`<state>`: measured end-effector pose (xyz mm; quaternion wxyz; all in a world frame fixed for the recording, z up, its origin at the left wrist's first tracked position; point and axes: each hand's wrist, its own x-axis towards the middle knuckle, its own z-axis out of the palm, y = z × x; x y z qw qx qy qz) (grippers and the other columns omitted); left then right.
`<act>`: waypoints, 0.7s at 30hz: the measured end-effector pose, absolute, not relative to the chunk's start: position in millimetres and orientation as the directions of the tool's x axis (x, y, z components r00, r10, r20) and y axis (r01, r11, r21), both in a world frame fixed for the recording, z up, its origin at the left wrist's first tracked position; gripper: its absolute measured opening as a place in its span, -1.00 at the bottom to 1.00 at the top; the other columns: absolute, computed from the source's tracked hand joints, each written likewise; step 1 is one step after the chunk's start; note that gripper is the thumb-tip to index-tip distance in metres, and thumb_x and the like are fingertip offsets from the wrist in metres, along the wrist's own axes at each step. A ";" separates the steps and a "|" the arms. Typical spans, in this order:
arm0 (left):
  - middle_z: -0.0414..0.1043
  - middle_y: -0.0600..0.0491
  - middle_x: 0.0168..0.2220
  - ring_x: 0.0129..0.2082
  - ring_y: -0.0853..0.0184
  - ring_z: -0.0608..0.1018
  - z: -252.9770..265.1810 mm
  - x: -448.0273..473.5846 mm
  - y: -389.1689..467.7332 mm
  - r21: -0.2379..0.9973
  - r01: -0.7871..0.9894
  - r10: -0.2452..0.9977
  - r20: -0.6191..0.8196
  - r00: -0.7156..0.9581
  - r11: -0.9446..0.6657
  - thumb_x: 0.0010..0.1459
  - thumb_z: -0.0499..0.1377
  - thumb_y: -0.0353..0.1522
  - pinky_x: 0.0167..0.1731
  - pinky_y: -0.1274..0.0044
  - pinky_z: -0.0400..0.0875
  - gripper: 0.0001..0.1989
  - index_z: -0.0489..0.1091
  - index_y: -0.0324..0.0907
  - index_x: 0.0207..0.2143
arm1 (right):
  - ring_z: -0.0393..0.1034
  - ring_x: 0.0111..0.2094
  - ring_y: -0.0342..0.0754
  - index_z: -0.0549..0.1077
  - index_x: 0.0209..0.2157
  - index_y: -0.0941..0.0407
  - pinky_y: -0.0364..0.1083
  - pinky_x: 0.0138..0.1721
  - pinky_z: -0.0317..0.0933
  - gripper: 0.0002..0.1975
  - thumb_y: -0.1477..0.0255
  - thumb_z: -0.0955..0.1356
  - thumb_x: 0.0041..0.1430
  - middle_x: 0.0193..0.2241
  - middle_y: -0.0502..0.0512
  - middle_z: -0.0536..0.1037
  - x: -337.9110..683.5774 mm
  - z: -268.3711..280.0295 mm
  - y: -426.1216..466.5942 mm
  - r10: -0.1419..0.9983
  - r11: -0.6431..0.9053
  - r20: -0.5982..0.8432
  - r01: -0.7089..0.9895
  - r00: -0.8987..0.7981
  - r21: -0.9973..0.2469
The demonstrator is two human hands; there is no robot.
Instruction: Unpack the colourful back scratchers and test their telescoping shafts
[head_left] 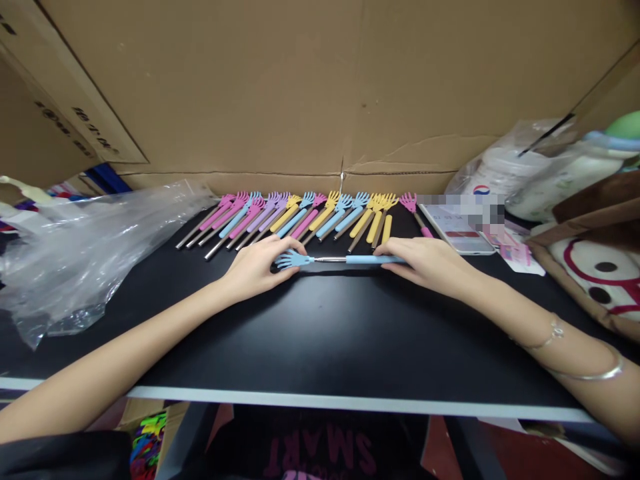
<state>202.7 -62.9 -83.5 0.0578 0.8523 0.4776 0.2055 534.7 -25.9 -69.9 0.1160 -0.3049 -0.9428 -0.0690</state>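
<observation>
A blue back scratcher (360, 259) with a hand-shaped head and a metal shaft lies crosswise between my hands, just above or on the black tabletop. My left hand (263, 261) pinches its claw head at the left end. Around the blue grip at the right end, my right hand (417, 259) is closed. Behind them runs a row of several back scratchers (295, 217) in pink, purple, blue and yellow, their claw heads pointing away from me. One pink back scratcher (415, 212) lies at the row's right end, close to my right hand.
On the left lies a crumpled clear plastic bag (100, 250). To the right are a phone (460, 233), a bagged cup (507, 175) and a brown plush bag (595, 267). A cardboard wall (280, 87) closes off the back. Below the table edge (320, 399) stands a box of colourful pieces (149, 440).
</observation>
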 end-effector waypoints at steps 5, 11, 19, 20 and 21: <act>0.47 0.07 -0.15 -0.15 0.27 0.43 -82.6 201.4 -61.2 0.257 0.775 0.808 0.319 0.496 -0.577 0.21 0.08 -0.20 -0.24 0.51 0.29 -0.77 0.37 -0.06 -0.14 | 0.44 -0.35 -0.06 0.38 -0.18 0.07 -0.10 -0.38 0.17 -0.80 0.34 0.18 0.30 -0.27 0.07 0.55 531.0 -69.9 -28.7 0.529 0.817 0.251 0.566 -0.811 0.108; 0.46 0.06 -0.15 -0.16 0.27 0.41 -85.6 200.1 -58.3 0.244 0.767 0.800 0.278 0.531 -0.594 0.21 0.08 -0.21 -0.22 0.49 0.29 -0.76 0.38 -0.08 -0.12 | 0.45 -0.32 -0.04 0.39 -0.19 0.09 -0.09 -0.33 0.22 -0.79 0.35 0.18 0.30 -0.27 0.11 0.55 530.3 -72.2 -28.8 0.517 0.831 0.228 0.548 -0.825 0.098; 0.48 0.06 -0.15 -0.11 0.25 0.41 -87.7 198.4 -56.9 0.275 0.776 0.821 0.252 0.512 -0.568 0.20 0.09 -0.15 -0.25 0.49 0.33 -0.72 0.41 -0.03 -0.10 | 0.45 -0.29 -0.04 0.41 -0.19 0.08 -0.09 -0.31 0.26 -0.78 0.34 0.18 0.29 -0.28 0.13 0.54 530.2 -72.6 -28.8 0.523 0.835 0.219 0.547 -0.824 0.064; 0.47 0.06 -0.14 -0.11 0.25 0.41 -87.7 198.3 -57.0 0.273 0.774 0.819 0.253 0.516 -0.572 0.20 0.09 -0.15 -0.25 0.49 0.33 -0.72 0.41 -0.03 -0.10 | 0.45 -0.29 -0.04 0.41 -0.19 0.08 -0.09 -0.30 0.26 -0.78 0.34 0.18 0.29 -0.28 0.13 0.54 530.4 -72.6 -28.5 0.523 0.836 0.216 0.546 -0.824 0.060; 0.47 0.06 -0.13 -0.10 0.26 0.40 -87.7 198.2 -57.2 0.268 0.772 0.815 0.254 0.521 -0.577 0.21 0.08 -0.15 -0.24 0.49 0.33 -0.72 0.41 -0.03 -0.10 | 0.44 -0.28 -0.03 0.41 -0.19 0.08 -0.08 -0.30 0.26 -0.78 0.34 0.18 0.29 -0.28 0.13 0.54 530.5 -72.5 -28.2 0.525 0.835 0.213 0.547 -0.824 0.055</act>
